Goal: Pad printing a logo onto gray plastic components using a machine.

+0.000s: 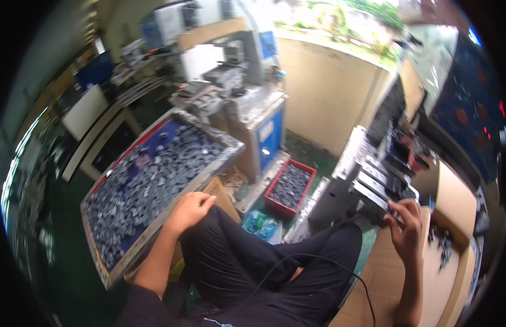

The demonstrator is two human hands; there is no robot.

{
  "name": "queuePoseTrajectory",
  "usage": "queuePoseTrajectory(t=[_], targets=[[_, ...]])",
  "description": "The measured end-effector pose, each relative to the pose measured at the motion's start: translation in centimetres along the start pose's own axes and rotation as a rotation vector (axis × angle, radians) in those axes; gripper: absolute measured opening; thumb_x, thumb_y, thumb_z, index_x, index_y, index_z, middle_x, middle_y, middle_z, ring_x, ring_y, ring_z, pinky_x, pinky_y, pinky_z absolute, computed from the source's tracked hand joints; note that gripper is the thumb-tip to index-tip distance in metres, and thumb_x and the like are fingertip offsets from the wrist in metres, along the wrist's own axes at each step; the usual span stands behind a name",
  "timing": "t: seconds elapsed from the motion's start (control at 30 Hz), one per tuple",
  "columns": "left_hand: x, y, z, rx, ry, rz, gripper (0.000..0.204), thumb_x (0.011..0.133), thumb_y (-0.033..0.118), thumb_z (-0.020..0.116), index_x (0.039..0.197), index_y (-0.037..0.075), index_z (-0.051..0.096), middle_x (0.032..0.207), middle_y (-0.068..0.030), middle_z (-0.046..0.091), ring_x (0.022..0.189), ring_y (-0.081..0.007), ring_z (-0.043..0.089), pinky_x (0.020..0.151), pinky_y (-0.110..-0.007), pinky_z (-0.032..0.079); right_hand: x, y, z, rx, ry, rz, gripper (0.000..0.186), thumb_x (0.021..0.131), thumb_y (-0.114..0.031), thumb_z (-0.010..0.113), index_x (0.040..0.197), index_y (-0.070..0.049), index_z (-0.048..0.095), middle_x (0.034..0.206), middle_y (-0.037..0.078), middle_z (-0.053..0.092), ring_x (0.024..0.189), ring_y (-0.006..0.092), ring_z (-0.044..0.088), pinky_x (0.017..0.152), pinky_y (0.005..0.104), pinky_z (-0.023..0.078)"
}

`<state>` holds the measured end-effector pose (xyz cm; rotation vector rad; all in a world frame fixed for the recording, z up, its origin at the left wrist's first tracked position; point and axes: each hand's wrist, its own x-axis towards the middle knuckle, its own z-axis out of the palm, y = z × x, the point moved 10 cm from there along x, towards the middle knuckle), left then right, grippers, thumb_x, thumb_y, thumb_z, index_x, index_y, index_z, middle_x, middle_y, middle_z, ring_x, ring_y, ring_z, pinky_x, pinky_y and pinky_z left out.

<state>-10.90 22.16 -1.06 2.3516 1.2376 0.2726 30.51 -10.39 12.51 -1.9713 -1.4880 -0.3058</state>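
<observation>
My left hand (188, 212) rests by my left knee, next to the near rim of a large tray (176, 198) heaped with small grey metal parts (155, 180). Its fingers are curled together, and whatever they may hold is hidden. On the right, my right hand (406, 222) is at the near edge of a machine's metal fixture (375, 185) with pale parallel bars. Thumb and fingers bend toward each other there; anything small between them cannot be made out.
A red bin (290, 187) of similar grey parts stands on the floor ahead, with a blue-green plastic bag (259, 224) nearer me. An open cardboard box (454, 256) holding a few dark parts lies right. A cable (340, 262) crosses my lap. Behind the tray stands a machine (258, 117).
</observation>
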Motion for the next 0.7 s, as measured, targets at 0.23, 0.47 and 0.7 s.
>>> queuePoseTrajectory(t=[0.23, 0.47, 0.7], targets=[[1.8, -1.7, 1.1, -0.106, 0.163, -0.079, 0.041, 0.109, 0.031, 0.057, 0.103, -0.002, 0.08, 0.098, -0.0207, 0.079, 0.094, -0.0319, 0.077, 0.087, -0.039, 0.055, -3.0, 12.0, -9.5, -0.293, 0.296, 0.344, 0.013, 0.104, -0.012, 0.07, 0.102, 0.0, 0.075, 0.087, 0.01, 0.071, 0.074, 0.0174, 0.065, 0.068, 0.0307, 0.051], [2.7, -4.5, 1.3, -0.12, 0.146, -0.113, 0.047, 0.113, 0.034, 0.054, 0.11, -0.006, 0.077, 0.098, -0.0194, 0.079, 0.093, -0.03, 0.076, 0.087, -0.038, 0.054, -12.0, 25.9, -11.2, -0.358, 0.125, 0.576, 0.017, 0.099, -0.013, 0.072, 0.113, -0.004, 0.077, 0.1, 0.012, 0.078, 0.081, 0.0211, 0.072, 0.076, 0.0346, 0.057], [2.3, -4.5, 1.2, -0.086, 0.147, -0.121, 0.047, 0.113, 0.035, 0.053, 0.113, -0.005, 0.077, 0.101, -0.0211, 0.079, 0.096, -0.0301, 0.075, 0.09, -0.038, 0.054, -14.7, 27.0, -7.9, -0.283, 0.14, 0.723, 0.037, 0.092, -0.014, 0.079, 0.127, -0.005, 0.071, 0.122, 0.017, 0.075, 0.092, 0.0232, 0.076, 0.087, 0.0376, 0.058]])
